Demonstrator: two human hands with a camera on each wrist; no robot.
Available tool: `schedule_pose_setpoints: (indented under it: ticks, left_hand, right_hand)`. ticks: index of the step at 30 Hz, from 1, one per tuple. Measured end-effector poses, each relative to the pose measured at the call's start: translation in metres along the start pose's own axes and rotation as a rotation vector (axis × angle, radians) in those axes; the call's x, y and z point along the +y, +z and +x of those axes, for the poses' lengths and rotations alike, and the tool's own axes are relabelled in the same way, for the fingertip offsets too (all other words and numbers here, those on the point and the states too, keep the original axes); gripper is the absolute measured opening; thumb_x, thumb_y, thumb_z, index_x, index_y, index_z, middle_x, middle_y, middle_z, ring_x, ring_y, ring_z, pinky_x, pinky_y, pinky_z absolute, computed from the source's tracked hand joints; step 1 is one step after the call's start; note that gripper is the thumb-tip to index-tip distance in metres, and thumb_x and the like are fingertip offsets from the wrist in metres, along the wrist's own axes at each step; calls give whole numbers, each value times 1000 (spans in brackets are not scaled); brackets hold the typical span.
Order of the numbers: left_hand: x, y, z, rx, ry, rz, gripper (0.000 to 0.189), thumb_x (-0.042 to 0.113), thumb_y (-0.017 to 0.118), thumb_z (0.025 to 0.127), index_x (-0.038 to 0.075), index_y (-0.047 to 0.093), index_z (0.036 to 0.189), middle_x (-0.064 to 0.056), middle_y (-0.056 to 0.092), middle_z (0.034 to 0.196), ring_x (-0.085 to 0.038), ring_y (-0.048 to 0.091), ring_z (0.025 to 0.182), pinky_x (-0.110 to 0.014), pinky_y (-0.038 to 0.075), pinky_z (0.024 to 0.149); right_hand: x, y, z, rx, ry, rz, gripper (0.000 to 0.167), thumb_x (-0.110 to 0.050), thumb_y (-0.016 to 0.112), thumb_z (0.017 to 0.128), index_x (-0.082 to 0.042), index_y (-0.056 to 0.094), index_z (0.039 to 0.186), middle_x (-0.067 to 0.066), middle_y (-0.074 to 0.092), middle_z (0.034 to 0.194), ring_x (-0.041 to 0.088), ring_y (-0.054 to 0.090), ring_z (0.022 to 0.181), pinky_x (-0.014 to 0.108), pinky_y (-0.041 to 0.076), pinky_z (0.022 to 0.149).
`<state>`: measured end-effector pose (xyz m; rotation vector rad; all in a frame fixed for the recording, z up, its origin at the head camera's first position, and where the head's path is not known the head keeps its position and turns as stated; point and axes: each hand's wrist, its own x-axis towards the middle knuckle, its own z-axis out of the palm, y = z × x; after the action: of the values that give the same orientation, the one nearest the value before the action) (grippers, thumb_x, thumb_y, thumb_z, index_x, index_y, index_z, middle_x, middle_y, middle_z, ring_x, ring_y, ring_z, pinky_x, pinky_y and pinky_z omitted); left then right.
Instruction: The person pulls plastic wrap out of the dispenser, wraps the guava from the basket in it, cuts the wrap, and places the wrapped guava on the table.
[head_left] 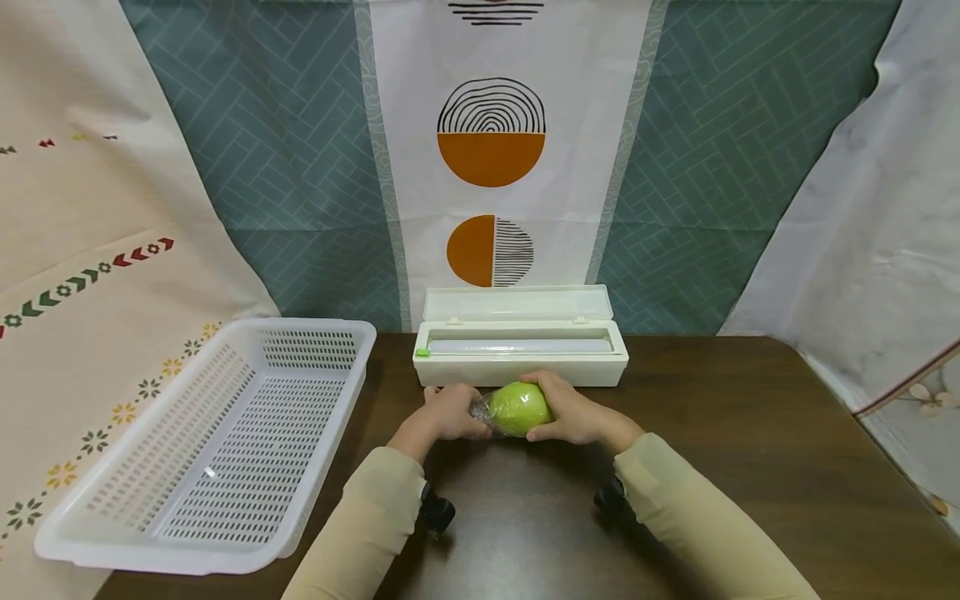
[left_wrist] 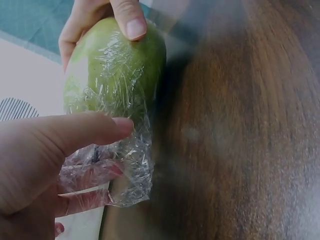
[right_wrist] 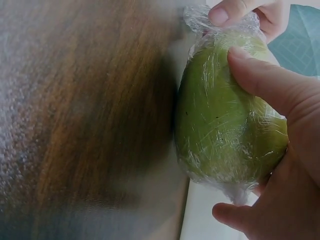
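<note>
A smooth green fruit, wrapped in clear cling film, is held low over the table between both hands. My right hand grips its right end, thumb on the near side and fingers round the far side. With thumb and fingers my left hand pinches the gathered loose end of cling film at the fruit's left. In the right wrist view, a short twisted tail of film sticks out at the opposite end, near the right fingers. The fruit's underside is hidden.
Just behind the hands stands a white cling film dispenser box, lid raised, with a roll inside and a green slider at its left. A white perforated basket stands on the left. The dark wooden table meets patterned cloths behind.
</note>
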<state>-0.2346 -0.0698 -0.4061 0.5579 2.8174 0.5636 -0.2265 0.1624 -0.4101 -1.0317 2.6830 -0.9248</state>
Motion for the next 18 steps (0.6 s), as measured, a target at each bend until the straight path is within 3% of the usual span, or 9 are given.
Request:
schedule_pose_setpoints:
  ticks: [3,9,13,18]
  left_hand:
    - [0,1,1,-1,-8,-4,25,35,77,70,18,64,82,9,61,74,-13,51,72,-44,25,80]
    - [-7,7,4,9,3,-48,27,31,74,70,13,62,87,5,62,79,-13,52,73,-38,31,74]
    - [-10,9,4,6,14,-139,26,25,72,73,10,63,92,2,62,82,-14,52,75,-40,40,79]
    - [-14,12,3,30,38,-274,28,13,70,75,3,63,100,-6,63,90,-17,54,77,-33,47,70]
  right_hand:
    - [1,1,0,1,-6,5,79,-23,78,78,0,30,137,20,37,134,32,39,120,48,35,99]
    - [1,1,-1,1,-4,15,79,-24,78,78,-1,30,137,19,37,133,31,39,120,48,35,99]
    - [1,0,-2,-4,4,21,80,-24,78,78,-1,30,137,18,37,133,32,39,120,49,35,99]
    - [2,0,-2,-5,15,27,80,-26,77,78,-1,30,138,18,37,132,32,39,120,49,35,99]
